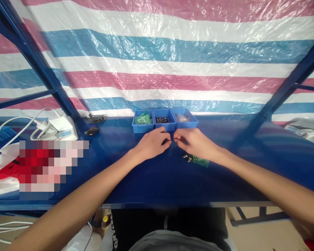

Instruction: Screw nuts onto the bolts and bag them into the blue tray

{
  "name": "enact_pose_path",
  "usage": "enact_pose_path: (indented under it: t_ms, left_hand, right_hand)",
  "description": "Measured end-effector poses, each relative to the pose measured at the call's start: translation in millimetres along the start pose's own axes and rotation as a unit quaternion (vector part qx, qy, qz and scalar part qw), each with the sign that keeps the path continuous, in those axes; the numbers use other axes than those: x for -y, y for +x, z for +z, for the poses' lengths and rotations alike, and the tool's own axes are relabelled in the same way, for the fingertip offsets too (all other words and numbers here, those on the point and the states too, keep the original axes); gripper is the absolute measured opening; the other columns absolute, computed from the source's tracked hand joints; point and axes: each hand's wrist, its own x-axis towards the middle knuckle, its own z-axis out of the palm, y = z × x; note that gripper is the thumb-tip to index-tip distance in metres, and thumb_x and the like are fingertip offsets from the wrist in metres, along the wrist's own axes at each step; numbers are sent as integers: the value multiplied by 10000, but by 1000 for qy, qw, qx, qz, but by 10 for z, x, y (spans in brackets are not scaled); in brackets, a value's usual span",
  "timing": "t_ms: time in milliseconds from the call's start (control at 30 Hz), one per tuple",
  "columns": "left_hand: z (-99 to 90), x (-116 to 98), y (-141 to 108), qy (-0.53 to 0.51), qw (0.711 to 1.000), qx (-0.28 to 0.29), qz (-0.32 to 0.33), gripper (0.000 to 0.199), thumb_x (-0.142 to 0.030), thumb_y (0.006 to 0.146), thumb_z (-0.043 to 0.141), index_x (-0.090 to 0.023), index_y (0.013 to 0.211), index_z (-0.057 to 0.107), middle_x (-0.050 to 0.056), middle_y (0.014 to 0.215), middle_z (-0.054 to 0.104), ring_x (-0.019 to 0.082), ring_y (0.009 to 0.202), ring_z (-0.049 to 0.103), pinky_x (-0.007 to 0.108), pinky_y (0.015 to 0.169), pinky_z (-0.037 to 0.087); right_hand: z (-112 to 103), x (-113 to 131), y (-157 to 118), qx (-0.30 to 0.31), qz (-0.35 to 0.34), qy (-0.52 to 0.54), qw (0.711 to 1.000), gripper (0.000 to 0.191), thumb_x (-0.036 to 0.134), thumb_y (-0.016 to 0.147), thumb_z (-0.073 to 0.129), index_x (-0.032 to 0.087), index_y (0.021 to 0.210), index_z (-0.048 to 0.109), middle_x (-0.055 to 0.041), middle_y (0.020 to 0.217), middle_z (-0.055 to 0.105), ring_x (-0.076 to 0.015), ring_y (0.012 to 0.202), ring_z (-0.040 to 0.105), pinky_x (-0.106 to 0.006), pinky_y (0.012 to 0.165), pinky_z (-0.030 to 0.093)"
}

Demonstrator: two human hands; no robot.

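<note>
Three blue bins stand side by side at the back of the blue table. The left bin (143, 129) holds green packets, the middle bin (165, 126) small dark parts, the right bin (194, 123) clear plastic bags. My left hand (155, 142) is in front of the middle bin, fingers curled together. Facing it across a small gap, my right hand (188, 140) is also closed, in front of the right bin. Anything between the fingertips is too small to name. A green packet (202, 162) with small metal parts (187, 158) lies just below my right hand.
At the left are a white power strip (62, 128) with cables, a black mouse-like object (91, 131) and red and white material (5, 170), partly pixelated. Clear plastic wrapping (307, 128) lies far right. Blue frame posts rise on both sides.
</note>
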Motion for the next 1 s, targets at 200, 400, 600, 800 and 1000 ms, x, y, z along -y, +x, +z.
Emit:
enact_pose_path:
  t_ms: [200,400,600,800,1000]
  left_hand:
    - [17,-27,13,10,1000,-18,-15,207,-373,988,547,-210,935,663,16,956,576,156,783,575,291,596,355]
    - [-4,-18,18,8,1000,-15,-16,216,-365,985,536,-198,885,627,14,920,563,143,738,551,287,602,344]
    - [-20,-5,22,-4,1000,-13,-6,221,-397,978,562,-204,894,631,10,908,563,155,778,564,289,628,357]
    - [-15,-18,29,-8,1000,-26,-11,251,-416,977,562,-194,877,621,18,895,572,160,760,561,286,634,373]
    - [-14,14,36,-45,998,-45,-29,167,-348,956,583,-222,929,688,13,913,622,168,802,591,300,717,438]
  right_hand:
    - [65,101,-12,-56,-26,33,998,69,158,930,542,185,883,585,-4,771,642,-125,621,563,-260,612,405]
    - [80,96,-29,-45,-42,22,998,77,164,963,529,175,949,605,-28,836,659,-154,704,606,-279,655,434]
    - [77,102,-50,-63,-54,20,996,82,184,996,508,182,979,588,-45,901,655,-175,787,611,-297,694,448]
    - [92,81,-43,-91,-66,20,993,71,200,1006,520,189,949,560,-34,887,621,-166,799,585,-289,705,432]
    - [100,36,-15,-85,-38,21,995,136,219,992,568,195,869,515,-7,814,585,-139,695,529,-273,621,372]
